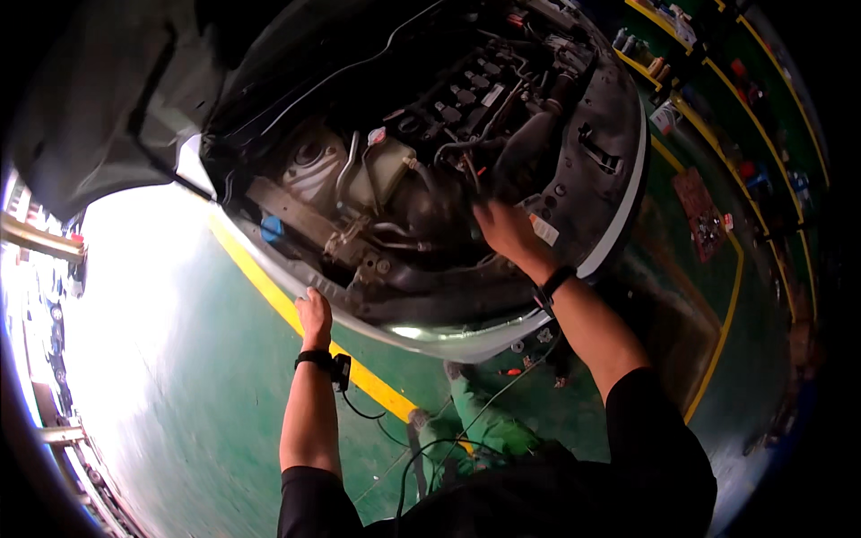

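Note:
A car's engine bay [421, 179] lies exposed in front of me under its raised hood [99, 108]. My right hand [509, 235] reaches in beside the dark hoses [435, 202]. Its fingers are bent down into shadow around something I cannot make out. Just past them, a thin rod-like part [473, 166] sticks up. Out by the car's front left edge is my left hand [314, 316], loosely curled with no object visible in it; whether it touches the bodywork is unclear. Between the hands are a pale fluid tank [386, 175] with a light cap and a blue cap [272, 229].
The pale front bumper [448, 339] curves between me and the engine. Small parts and an orange-tipped tool [510, 371] lie on the green floor. At right stand shelves with yellow edges [708, 134] and a reddish-brown board [701, 215]. A cable [363, 410] hangs near my left wrist.

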The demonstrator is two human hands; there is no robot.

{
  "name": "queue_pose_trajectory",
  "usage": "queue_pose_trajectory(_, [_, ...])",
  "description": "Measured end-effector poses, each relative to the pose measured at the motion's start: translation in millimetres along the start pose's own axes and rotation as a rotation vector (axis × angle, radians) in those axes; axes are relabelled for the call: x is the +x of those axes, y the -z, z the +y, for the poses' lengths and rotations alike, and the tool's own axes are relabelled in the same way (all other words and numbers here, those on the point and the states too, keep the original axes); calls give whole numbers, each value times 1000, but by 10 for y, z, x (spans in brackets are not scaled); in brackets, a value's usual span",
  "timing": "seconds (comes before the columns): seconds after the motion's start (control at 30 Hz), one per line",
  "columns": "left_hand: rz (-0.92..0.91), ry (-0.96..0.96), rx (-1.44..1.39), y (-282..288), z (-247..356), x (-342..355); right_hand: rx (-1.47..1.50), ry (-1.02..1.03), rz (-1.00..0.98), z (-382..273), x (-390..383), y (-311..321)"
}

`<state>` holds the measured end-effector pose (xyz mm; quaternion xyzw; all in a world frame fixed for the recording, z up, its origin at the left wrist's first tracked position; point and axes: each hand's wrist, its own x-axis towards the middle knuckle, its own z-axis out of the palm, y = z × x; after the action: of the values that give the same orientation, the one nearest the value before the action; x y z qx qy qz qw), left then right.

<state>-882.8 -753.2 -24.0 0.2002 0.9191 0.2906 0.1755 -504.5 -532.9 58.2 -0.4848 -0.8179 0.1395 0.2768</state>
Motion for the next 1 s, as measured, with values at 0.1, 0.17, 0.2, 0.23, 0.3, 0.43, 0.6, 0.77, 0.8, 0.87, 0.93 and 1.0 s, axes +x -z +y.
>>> queue_pose_trajectory(0.1, [111, 330, 39, -378, 478, 92, -19, -5, -7, 67, 651, -252])
queue_pose_trajectory(0.17, [283, 187, 122, -531, 306, 44, -20, 0, -61, 7, 1139, -450])
queue_pose_trajectory(0.2, [415, 128, 196, -608, 140, 41, -40, 3, -115, 44, 1387, -593])
queue_pose_trajectory(0.23, [551, 68, 257, -733, 108, 48, -93, 69, -47, 97, 1666, -724])
queue_pose_trajectory(0.3, [397, 136, 191, -629, 434, -163, -190, 160, 60, 275, 1953, -1043])
queue_pose_trajectory(0.43, [387, 116, 202, -607, 400, -105, -274, 261, -96, 207, 2425, -1439])
queue_pose_trajectory(0.6, [370, 136, 197, -590, 434, -132, -382, 332, -198, 185, 2644, -1672])
queue_pose_trajectory(0.77, [410, 110, 211, -615, 383, -105, -446, 360, -340, 134, 2740, -1513])
queue_pose_trajectory(0.8, [405, 120, 192, -621, 375, -96, -434, 345, -380, 110, 2746, -1448])
queue_pose_trajectory(0.87, [395, 141, 157, -625, 379, -88, -404, 336, -355, 155, 2745, -1469])
queue_pose_trajectory(0.93, [393, 153, 140, -623, 474, -119, -381, 344, -331, 216, 2737, -1499])
queue_pose_trajectory(1.0, [392, 159, 134, -620, 527, -138, -329, 325, -279, 276, 2717, -1522])
